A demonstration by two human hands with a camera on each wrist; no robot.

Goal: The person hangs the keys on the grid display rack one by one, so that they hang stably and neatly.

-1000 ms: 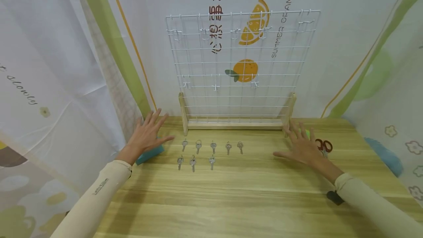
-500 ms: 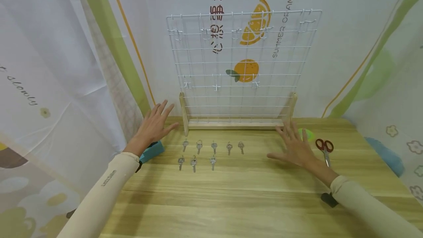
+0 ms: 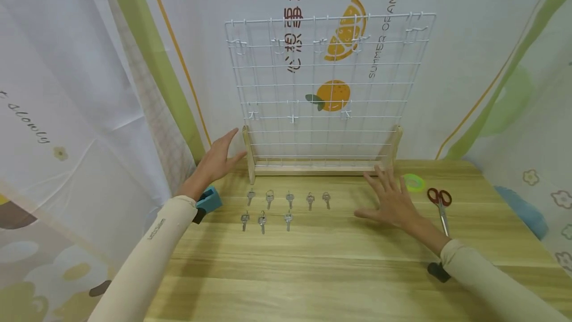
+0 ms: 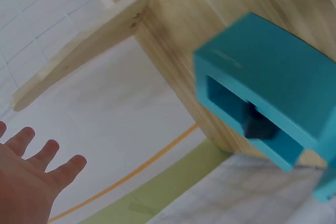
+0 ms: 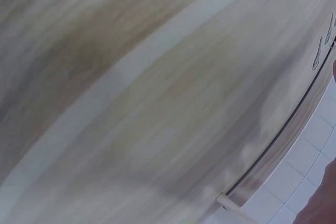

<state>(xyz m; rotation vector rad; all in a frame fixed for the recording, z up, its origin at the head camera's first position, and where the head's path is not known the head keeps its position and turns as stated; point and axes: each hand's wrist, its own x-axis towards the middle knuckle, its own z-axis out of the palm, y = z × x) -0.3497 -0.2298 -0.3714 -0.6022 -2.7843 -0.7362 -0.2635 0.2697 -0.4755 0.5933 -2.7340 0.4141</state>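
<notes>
My left hand point(image 3: 215, 163) is beside the left wooden foot of a white wire grid rack point(image 3: 321, 83), its fingers extended and nothing held. In the left wrist view its spread fingers point(image 4: 65, 171) show apart from the wooden foot point(image 4: 84, 45). My right hand point(image 3: 393, 202) hovers over the table near the rack's right foot, fingers spread and holding nothing. Between the hands, several keys with small rings lie in two rows, the back row around one key point(image 3: 290, 199) and the front row around another key point(image 3: 262, 221). White hooks point(image 3: 292, 117) hang on the grid.
A blue tape dispenser point(image 3: 210, 200) stands behind the left wrist. To the right lie red-handled scissors point(image 3: 440, 202) and a green-yellow ring-shaped roll point(image 3: 413, 183). Printed cloth point(image 3: 491, 63) encloses the wooden table point(image 3: 304, 272) at the back and sides.
My left hand has moved right and forward, closer to the rack's left foot. The right hand has shifted left, uncovering the scissors and the green-yellow roll. Keys and rack stay put.
</notes>
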